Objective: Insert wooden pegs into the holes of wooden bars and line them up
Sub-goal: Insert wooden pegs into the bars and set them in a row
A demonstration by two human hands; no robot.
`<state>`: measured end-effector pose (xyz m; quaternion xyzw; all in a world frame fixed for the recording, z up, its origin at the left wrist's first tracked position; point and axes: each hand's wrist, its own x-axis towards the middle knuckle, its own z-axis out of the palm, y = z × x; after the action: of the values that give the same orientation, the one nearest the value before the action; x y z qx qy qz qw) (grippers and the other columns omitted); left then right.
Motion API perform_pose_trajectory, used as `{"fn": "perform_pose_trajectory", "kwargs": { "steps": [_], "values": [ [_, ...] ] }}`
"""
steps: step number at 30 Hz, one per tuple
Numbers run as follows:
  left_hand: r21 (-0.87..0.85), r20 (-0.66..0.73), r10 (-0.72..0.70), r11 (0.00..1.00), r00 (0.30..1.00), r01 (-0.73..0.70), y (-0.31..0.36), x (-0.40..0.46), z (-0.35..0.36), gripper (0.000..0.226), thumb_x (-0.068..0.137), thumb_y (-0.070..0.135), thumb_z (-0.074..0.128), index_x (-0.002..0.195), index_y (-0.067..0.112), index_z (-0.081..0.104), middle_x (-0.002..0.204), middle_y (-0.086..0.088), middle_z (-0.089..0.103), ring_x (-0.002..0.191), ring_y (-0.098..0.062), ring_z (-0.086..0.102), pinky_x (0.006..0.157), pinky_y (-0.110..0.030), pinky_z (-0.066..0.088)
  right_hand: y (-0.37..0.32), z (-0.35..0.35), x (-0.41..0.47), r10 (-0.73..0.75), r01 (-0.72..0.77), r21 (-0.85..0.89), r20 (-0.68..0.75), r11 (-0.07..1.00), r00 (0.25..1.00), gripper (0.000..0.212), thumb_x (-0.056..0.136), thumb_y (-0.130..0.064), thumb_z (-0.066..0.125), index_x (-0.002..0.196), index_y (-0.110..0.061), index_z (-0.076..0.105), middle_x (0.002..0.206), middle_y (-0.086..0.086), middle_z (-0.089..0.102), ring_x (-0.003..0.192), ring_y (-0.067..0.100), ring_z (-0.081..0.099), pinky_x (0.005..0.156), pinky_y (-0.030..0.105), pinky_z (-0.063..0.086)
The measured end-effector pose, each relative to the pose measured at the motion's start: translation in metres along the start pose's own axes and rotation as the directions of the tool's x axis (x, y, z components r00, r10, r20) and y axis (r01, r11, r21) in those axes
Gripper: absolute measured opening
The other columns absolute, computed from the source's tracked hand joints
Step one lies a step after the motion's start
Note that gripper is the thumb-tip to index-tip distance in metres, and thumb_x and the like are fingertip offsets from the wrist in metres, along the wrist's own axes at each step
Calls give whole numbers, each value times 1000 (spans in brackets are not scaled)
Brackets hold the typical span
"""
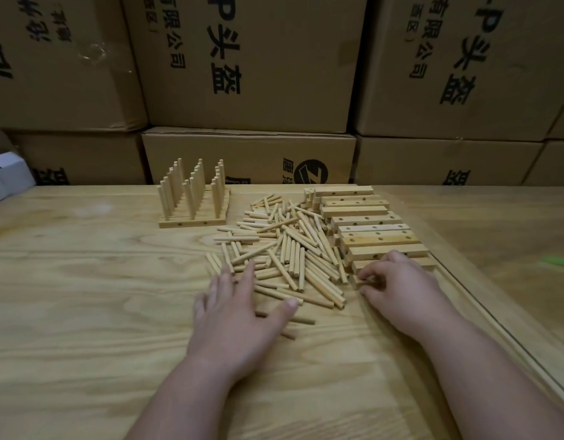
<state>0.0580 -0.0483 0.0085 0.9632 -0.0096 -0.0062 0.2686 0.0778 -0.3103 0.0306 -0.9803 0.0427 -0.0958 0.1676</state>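
left hand (233, 315) flat on pegs (287, 249) | right hand (401, 290) pinching bar (366, 280)

A pale honey-yellow table (84, 312), streaked with darker swirling grain, is seen beneath everything. Just beyond its far edge, brown cardboard boxes (252, 58) are printed with black characters, and one box below carries a round black logo (312, 171). On the table, loose pegs (287, 249) are shown in light tan wood, matched by the bars (372, 227) to their right, which are dotted with small dark holes. A finished rack (193, 198) at the table's far side is of the same blond wood. A smear of bright green (560, 262) is caught at the table's right edge. A white box (4, 176) is glimpsed at its far left.
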Motion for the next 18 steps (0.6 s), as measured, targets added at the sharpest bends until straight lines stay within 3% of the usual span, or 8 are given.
{"fn": "perform_pose_trajectory", "kwargs": {
  "steps": [2, 5, 9, 11, 14, 16, 18],
  "values": [
    [-44, 54, 114, 993, 992, -112, 4, -4, 2, 122, 47, 107, 28, 152, 57, -11, 165, 9, -24, 154, -15, -15, 124, -40, -3, 0, 0, 1, -4, 4, -6, -11, 1000, 1000, 11, 89, -44, 72, 98, -47, 68, 95, -22, 50, 101, 10, 51, 98, 38, 43],
    [8, 116, 233, 972, 966, -235, 5, -3, 5, 126, 43, 100, 48, 151, 59, -5, 164, 15, -25, 152, -9, -19, 124, -32, -4, 1, 0, 1, -8, 8, 1, -22, 1000, 1000, 8, 87, -44, 73, 92, -45, 68, 96, -22, 52, 102, 8, 52, 100, 40, 45],
    [-139, 80, 282, 953, 956, -270, 6, -1, 5, 106, 53, 93, 55, 148, 59, 25, 166, 24, -2, 150, 1, -16, 125, -32, -2, 2, -1, 1, -28, 28, -1, -5, 1000, 1000, 13, 86, -46, 75, 83, -45, 62, 95, -23, 51, 102, 7, 52, 101, 40, 46],
    [-136, -56, 222, 964, 973, -228, 9, 1, 5, 83, 69, 87, 51, 145, 59, 32, 164, 26, 5, 150, 0, -14, 121, -36, -11, 2, -2, 1, -36, 36, -7, -2, 999, 999, 17, 85, -48, 76, 80, -45, 61, 95, -23, 51, 102, 6, 49, 101, 38, 45],
    [-27, -235, -70, 997, 969, 66, 10, 4, 5, 72, 87, 74, 44, 152, 50, 23, 169, 4, 5, 155, -24, -5, 121, -49, -9, 1, -4, 0, -47, 47, -29, 4, 998, 999, 19, 84, -50, 77, 76, -44, 60, 99, -24, 51, 103, 6, 45, 101, 37, 42],
    [41, -192, -234, 968, 953, 246, 7, 4, 5, 79, 89, 72, 37, 158, 39, 15, 169, -13, 4, 154, -37, -1, 122, -53, -3, 0, -5, -1, -54, 55, -41, 17, 998, 998, 20, 84, -49, 77, 75, -41, 61, 99, -25, 51, 103, 5, 47, 99, 36, 45],
    [127, -132, -262, 952, 956, 279, 8, 3, 8, 82, 91, 74, 28, 159, 33, 9, 167, -21, 4, 153, -41, -2, 122, -53, -3, 0, -6, -1, -58, 59, -34, 29, 998, 998, 18, 84, -46, 77, 74, -38, 63, 98, -25, 53, 99, 4, 51, 94, 34, 49]
  ]
}}
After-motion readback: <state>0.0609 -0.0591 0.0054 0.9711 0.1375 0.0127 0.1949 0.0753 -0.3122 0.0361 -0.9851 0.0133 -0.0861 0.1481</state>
